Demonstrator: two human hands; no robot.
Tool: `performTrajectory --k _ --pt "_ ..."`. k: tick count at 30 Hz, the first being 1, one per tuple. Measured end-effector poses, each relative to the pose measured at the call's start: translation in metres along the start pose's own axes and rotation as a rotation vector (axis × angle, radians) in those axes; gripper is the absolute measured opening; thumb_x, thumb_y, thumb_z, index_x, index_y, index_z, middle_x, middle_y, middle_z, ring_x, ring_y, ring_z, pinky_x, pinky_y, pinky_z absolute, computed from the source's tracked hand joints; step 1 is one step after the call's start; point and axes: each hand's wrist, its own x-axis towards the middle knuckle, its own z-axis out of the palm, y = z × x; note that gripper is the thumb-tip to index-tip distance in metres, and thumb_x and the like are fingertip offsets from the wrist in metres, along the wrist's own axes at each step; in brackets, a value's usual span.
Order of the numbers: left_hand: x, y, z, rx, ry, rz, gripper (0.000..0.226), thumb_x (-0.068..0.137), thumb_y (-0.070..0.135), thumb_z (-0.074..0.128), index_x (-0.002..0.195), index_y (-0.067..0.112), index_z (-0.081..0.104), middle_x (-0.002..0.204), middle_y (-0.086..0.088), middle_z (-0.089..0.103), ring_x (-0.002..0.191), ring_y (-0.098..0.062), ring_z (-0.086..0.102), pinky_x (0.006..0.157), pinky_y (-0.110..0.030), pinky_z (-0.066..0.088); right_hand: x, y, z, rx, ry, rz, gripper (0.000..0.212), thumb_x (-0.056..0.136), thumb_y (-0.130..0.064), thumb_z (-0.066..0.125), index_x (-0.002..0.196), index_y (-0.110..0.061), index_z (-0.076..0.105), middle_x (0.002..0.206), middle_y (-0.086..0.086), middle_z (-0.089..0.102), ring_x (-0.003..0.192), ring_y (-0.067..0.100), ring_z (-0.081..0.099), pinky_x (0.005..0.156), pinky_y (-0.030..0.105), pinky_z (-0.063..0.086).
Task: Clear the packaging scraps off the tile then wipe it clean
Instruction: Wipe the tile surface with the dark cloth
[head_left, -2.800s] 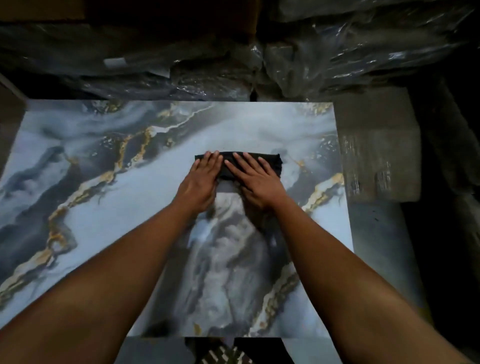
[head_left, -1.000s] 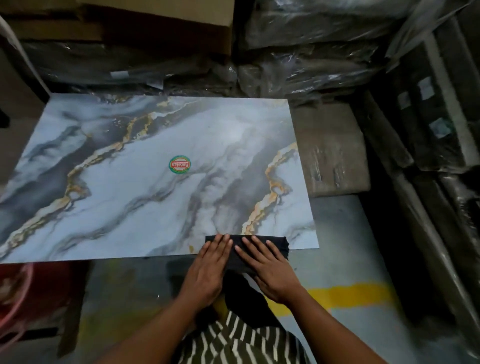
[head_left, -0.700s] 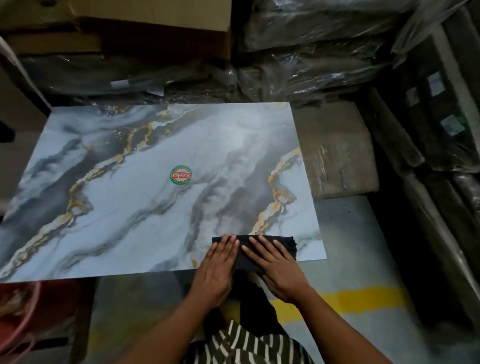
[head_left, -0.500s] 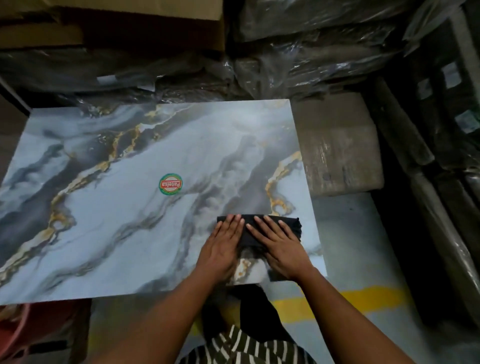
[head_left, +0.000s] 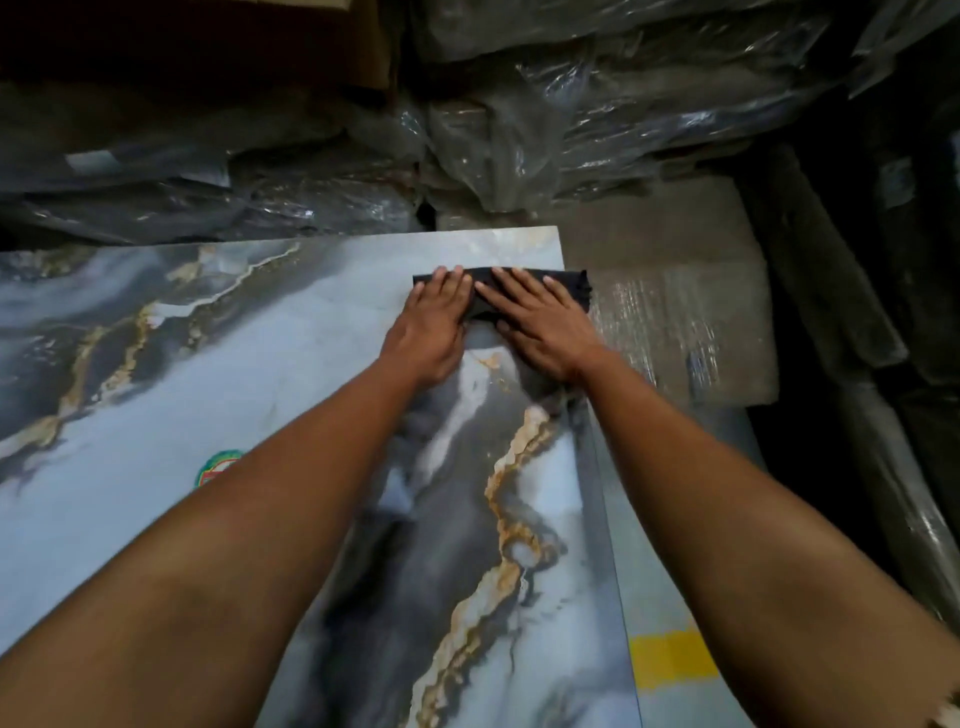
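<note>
I have both hands flat on the folded black cloth (head_left: 530, 291), which lies on the marble-patterned tile (head_left: 291, 374) close to its far right corner. The left hand (head_left: 434, 322) presses the left half of the cloth with straight fingers; the right hand (head_left: 540, 325) presses the right half the same way, fingers extended and held together. Neither hand curls round the cloth; both bear down on it with open palms. The cloth's long axis runs left to right, roughly parallel with the far edge of the tile, and its right end overhangs the right edge, toward the plastic-wrapped block (head_left: 675, 332) just beside the tile. The cloth sits directly ahead of both hands, at nearly full arm reach, so I judge that little travel remains toward the far edge. The tile's unwiped area, as far as I can judge, lies to the left and near; the round green sticker (head_left: 215, 464) shows partly beside my left forearm, well apart from the cloth. The right hand is nearer the right edge; the left hand is nearer the open surface. I see no packaging scraps on the tile surface. Wrapped bundles (head_left: 519, 130) are stacked beyond the far edge.
</note>
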Motion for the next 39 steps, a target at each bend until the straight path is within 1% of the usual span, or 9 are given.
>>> performTrajectory --k 8,14,24,27,29,31,34,36,39 --pt "0.085 -0.018 -0.017 0.014 -0.029 -0.021 0.060 0.109 0.024 0.036 0.162 0.008 0.014 0.171 -0.012 0.009 0.158 -0.030 0.004 0.126 -0.045 0.005 0.075 0.048 -0.022 0.025 -0.016 0.008 0.057 0.113 -0.047 0.029 0.166 -0.047 0.010 0.177 -0.011 0.006 0.163 0.013 0.003 0.129 0.043 0.004" --pt "0.070 -0.012 -0.011 0.022 -0.019 -0.003 0.061 0.108 0.024 0.037 0.162 0.008 0.014 0.171 -0.012 0.009 0.158 -0.030 0.003 0.127 -0.045 0.006 0.057 0.045 -0.018 0.022 -0.017 -0.033 0.058 0.113 -0.047 0.028 0.167 -0.043 0.009 0.177 -0.007 0.005 0.164 0.017 0.002 0.130 0.047 0.005" --pt "-0.109 0.057 0.042 0.034 -0.033 0.026 0.072 0.097 0.018 0.038 0.163 0.012 0.009 0.171 -0.006 0.003 0.158 -0.024 -0.002 0.128 -0.043 0.004 -0.122 -0.037 0.028 0.007 -0.057 -0.025 0.063 0.113 -0.047 0.027 0.167 -0.041 -0.005 0.177 -0.008 -0.009 0.163 0.017 -0.010 0.132 0.049 0.005" --pt "-0.174 0.074 0.059 0.011 -0.079 0.073 0.074 0.090 0.024 0.032 0.161 0.009 0.022 0.170 -0.008 0.014 0.157 -0.026 0.009 0.127 -0.042 0.008 -0.189 -0.072 0.045 0.024 -0.058 -0.021 0.070 0.110 -0.044 0.035 0.167 -0.040 -0.005 0.177 -0.007 -0.009 0.163 0.017 -0.011 0.131 0.050 0.008" --pt "-0.217 0.087 0.075 -0.014 -0.094 0.089 0.076 0.084 0.018 0.051 0.158 0.009 0.033 0.166 -0.008 0.028 0.154 -0.028 0.024 0.124 -0.041 0.008 -0.237 -0.097 0.056 0.022 -0.061 -0.013 0.082 0.104 -0.036 0.047 0.168 -0.040 -0.005 0.177 -0.006 -0.009 0.163 0.018 -0.012 0.131 0.051 0.010" --pt "-0.264 0.102 0.091 -0.030 -0.077 0.097 0.075 0.081 0.016 0.054 0.155 0.009 0.038 0.164 -0.008 0.031 0.151 -0.027 0.032 0.123 -0.040 0.008 -0.284 -0.126 0.065 0.015 -0.074 -0.001 0.087 0.099 -0.033 0.048 0.167 -0.040 -0.006 0.177 -0.006 -0.009 0.163 0.018 -0.012 0.131 0.051 0.011" --pt "-0.346 0.130 0.104 -0.075 -0.036 0.112 0.075 0.087 0.018 0.037 0.161 0.011 0.026 0.170 -0.005 0.013 0.157 -0.023 0.014 0.125 -0.040 0.009 -0.353 -0.170 0.078 0.015 -0.076 0.000 0.076 0.104 -0.039 0.037 0.168 -0.039 -0.004 0.177 -0.007 -0.008 0.163 0.018 -0.010 0.130 0.048 0.011" --pt "-0.393 0.146 0.107 -0.080 -0.029 0.116 0.076 0.089 0.017 0.035 0.163 0.011 0.015 0.171 -0.004 0.007 0.158 -0.020 0.001 0.126 -0.041 0.007 -0.390 -0.193 0.087 -0.008 -0.078 0.010 0.068 0.111 -0.042 0.032 0.168 -0.040 -0.006 0.177 -0.008 -0.010 0.163 0.017 -0.012 0.130 0.047 0.011" --pt "-0.440 0.157 0.110 -0.070 -0.041 0.079 0.077 0.093 0.013 0.037 0.163 0.014 0.007 0.172 -0.002 0.001 0.158 -0.017 -0.007 0.126 -0.040 0.005 -0.422 -0.220 0.099 -0.014 -0.104 0.012 0.065 0.114 -0.045 0.030 0.167 -0.041 -0.007 0.176 -0.010 -0.012 0.163 0.016 -0.014 0.130 0.047 0.008"
